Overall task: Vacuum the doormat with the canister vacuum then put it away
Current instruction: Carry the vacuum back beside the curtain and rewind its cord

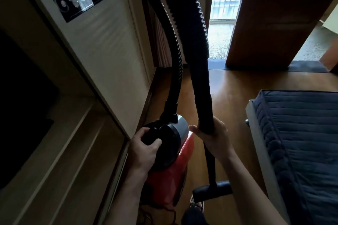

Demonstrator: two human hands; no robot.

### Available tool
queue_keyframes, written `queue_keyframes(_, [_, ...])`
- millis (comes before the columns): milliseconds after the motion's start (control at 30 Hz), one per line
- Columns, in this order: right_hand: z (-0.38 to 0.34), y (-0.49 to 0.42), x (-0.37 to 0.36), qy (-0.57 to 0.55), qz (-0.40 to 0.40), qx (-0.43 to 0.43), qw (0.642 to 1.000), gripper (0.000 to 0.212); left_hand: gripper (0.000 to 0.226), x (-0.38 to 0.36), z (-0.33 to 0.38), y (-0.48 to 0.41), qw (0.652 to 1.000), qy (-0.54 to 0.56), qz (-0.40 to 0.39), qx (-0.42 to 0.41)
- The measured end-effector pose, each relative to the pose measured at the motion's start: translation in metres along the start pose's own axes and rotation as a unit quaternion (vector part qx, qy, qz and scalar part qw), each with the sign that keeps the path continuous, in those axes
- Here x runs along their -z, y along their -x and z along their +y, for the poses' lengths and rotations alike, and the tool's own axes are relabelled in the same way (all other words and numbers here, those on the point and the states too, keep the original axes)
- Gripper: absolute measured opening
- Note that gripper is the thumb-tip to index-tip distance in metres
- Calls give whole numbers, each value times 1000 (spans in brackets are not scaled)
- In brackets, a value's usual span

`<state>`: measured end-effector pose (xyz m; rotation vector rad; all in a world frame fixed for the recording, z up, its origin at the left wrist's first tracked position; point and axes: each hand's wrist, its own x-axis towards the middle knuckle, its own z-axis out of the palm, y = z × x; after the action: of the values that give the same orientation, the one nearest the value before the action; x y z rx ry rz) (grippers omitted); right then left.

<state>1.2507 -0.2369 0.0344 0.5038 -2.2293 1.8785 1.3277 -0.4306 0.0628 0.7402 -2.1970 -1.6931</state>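
Carry step, I'd judge: left hand (144,149) grips the top of the canister vacuum (170,179), right hand (212,137) clamps the wand (202,97). Next: set it down, keeping the hose clear.

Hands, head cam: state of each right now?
Left hand: closed, gripping the black top of the red canister vacuum.
Right hand: closed around the black wand.
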Motion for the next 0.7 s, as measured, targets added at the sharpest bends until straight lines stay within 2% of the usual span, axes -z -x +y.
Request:
queue_keyframes(267, [48,-149,28,-24,-15,9,1000,48,38,-92,35,-130,1000,-2,18,-2])
queue_keyframes(333, [58,-176,32,-33,-19,8,999,47,42,-108,45,-153,1000,6,23,-4])
queue_keyframes(433, [75,-215,37,-39,-25,10,999,43,34,-130,57,-190,1000,1,24,-1])
queue_keyframes(600, [113,-279,39,-37,4,-7,999,21,27,-170,65,-258,1000,3,25,-2])
queue_keyframes(700, [141,-323,40,-36,17,-22,999,25,26,-197,68,-303,1000,7,5,-12])
